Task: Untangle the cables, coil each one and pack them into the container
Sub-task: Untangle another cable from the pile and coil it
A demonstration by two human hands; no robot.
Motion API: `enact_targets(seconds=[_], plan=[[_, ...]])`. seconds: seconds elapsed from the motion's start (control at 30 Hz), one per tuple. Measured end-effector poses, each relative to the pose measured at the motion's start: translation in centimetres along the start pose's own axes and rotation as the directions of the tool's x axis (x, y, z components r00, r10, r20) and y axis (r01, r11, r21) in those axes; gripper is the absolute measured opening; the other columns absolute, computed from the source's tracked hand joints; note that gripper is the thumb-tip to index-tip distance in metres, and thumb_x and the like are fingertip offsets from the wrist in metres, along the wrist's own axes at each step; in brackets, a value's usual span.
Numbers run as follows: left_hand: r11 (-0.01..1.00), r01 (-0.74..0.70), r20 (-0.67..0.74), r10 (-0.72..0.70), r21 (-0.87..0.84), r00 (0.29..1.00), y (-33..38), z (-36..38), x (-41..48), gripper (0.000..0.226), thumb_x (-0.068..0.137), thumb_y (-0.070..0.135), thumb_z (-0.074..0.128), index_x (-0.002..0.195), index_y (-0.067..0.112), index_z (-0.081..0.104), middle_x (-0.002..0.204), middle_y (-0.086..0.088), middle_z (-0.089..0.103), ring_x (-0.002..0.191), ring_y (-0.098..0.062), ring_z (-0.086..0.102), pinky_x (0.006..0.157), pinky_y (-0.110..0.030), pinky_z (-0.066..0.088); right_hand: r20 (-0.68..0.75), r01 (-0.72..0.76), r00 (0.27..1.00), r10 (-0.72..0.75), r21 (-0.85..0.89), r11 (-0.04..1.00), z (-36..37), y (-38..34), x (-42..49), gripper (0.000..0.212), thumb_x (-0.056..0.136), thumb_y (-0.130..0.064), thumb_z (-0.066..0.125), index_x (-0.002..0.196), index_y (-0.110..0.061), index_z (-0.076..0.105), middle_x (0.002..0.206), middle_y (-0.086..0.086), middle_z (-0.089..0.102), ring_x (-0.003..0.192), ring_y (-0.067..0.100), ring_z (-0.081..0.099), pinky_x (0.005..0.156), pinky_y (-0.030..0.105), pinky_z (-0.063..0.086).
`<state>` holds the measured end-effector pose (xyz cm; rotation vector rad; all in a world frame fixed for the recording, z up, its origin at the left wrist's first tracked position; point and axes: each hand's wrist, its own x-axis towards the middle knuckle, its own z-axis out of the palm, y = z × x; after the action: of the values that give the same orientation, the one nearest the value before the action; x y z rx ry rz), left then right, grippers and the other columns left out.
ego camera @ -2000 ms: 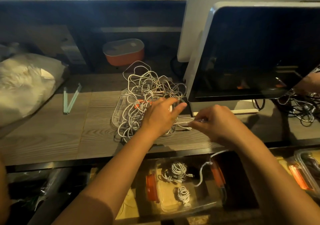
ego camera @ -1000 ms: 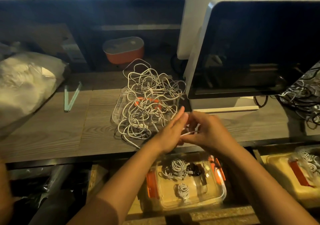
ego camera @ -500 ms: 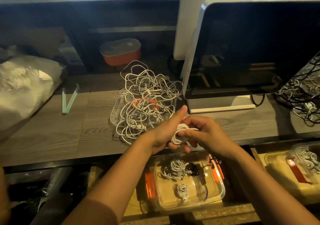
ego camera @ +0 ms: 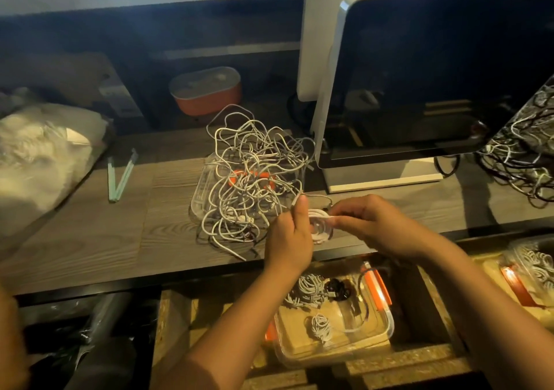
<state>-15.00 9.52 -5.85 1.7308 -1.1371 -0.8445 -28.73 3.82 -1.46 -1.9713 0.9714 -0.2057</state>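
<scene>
Cable coil (ego camera: 321,236) pinched between both hands (ego camera: 289,236) (ego camera: 374,224).

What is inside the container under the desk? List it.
The container holds a bigger white coil, a smaller white coil and a black coil. The left forearm covers part of its left end, so anything there cannot be seen.

Coiled cable (ego camera: 321,230) half hidden behind left hand (ego camera: 289,239).

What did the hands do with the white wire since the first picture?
The left hand and right hand pulled the white cable free of the tangled pile and wound it into a small coil they now hold. The pile and the clear container below stayed put.
</scene>
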Motion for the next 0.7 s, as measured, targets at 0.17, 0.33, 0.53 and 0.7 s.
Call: enact_targets(seconds=[0.17, 0.33, 0.53, 0.7], plan=[[0.999, -0.024, 0.313, 0.03, -0.021, 0.949, 0.3, -0.6, 0.5, 0.062, 0.094, 0.056, 0.024, 0.051, 0.018, 0.047, 0.042, 0.011, 0.047, 0.045, 0.0, 0.042, 0.056, -0.028, 0.032, -0.003, -0.037, 0.999, 0.037, 0.007, 0.999, -3.4, 0.3, -1.2, 0.014, 0.088, -0.022, 0.058, 0.087, -0.034, 0.066, 0.082, -0.008, 0.066, 0.063, 0.011, 0.06, 0.05, 0.019, 0.049], [0.98, 0.045, 0.336, 0.023, -0.194, 0.942, 3.2, -0.1, 0.3, 0.06, 0.095, 0.056, 0.025, 0.062, 0.013, 0.051, 0.054, 0.004, 0.051, 0.053, -0.004, 0.049, 0.062, -0.022, 0.041, -0.154, 0.012, 0.988, 0.023, 0.224, 0.974, -0.5, 1.0, -0.7, 0.014, 0.086, -0.032, 0.052, 0.087, -0.032, 0.066, 0.075, 0.009, 0.068, 0.06, 0.023, 0.059, 0.054, 0.034, 0.049], [0.99, 0.113, -0.134, -0.124, -0.085, 0.983, 3.7, 0.9, 1.4, 0.051, 0.101, 0.039, 0.025, 0.057, 0.022, 0.044, 0.059, 0.006, 0.047, 0.053, -0.002, 0.043, 0.05, -0.019, 0.035, -0.259, -0.086, 0.96, 0.106, 0.09, 0.992, 5.6, 1.6, 0.1, 0.025, 0.098, -0.014, 0.045, 0.077, -0.023, 0.055, 0.062, -0.009, 0.055, 0.057, -0.001, 0.052, 0.058, 0.022, 0.039], [0.993, 0.053, -0.26, -0.024, 0.104, 0.965, 1.8, 1.5, 3.8, 0.059, 0.102, 0.035, 0.024, 0.054, 0.012, 0.049, 0.053, -0.001, 0.047, 0.048, -0.014, 0.043, 0.045, -0.023, 0.028, -0.128, -0.054, 0.991, 0.042, -0.086, 0.995, 8.0, 1.2, 0.2, 0.025, 0.096, -0.018, 0.043, 0.12, -0.021, 0.049, 0.108, 0.003, 0.063, 0.096, 0.019, 0.06, 0.083, 0.039, 0.05]])
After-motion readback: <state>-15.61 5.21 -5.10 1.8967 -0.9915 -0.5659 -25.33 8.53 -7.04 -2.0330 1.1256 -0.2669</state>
